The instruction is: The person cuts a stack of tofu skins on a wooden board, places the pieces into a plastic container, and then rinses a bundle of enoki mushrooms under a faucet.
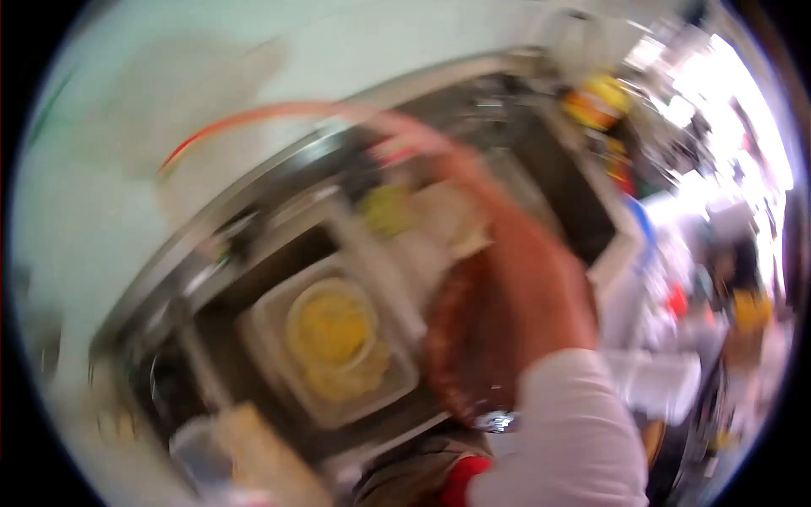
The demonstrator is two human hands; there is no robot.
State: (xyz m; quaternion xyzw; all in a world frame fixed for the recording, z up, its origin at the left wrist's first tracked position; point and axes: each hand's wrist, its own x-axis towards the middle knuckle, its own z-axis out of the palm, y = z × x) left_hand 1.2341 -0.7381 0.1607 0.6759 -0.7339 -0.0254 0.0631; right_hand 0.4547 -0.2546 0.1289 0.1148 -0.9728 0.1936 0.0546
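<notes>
My right hand (443, 160) reaches over the middle of a metal sink unit (291, 169), smeared by motion, so its fingers cannot be made out. A small red and white thing (393, 150) is close to the fingers. An orange-red curved streak (253, 112) runs from near the hand to the left. Below the hand are a yellow-green lump (386, 209) and a pale, cloth-like thing (448, 220). Under my forearm lies a brown round vessel (456, 338). My left hand is not in view.
A pale rectangular tub (270, 325) in the left basin holds a round container of yellow food (334, 328). A beige block-like shape (262, 456) is at the lower left. Yellow and red items (598, 101) and a white box (655, 384) are on the right.
</notes>
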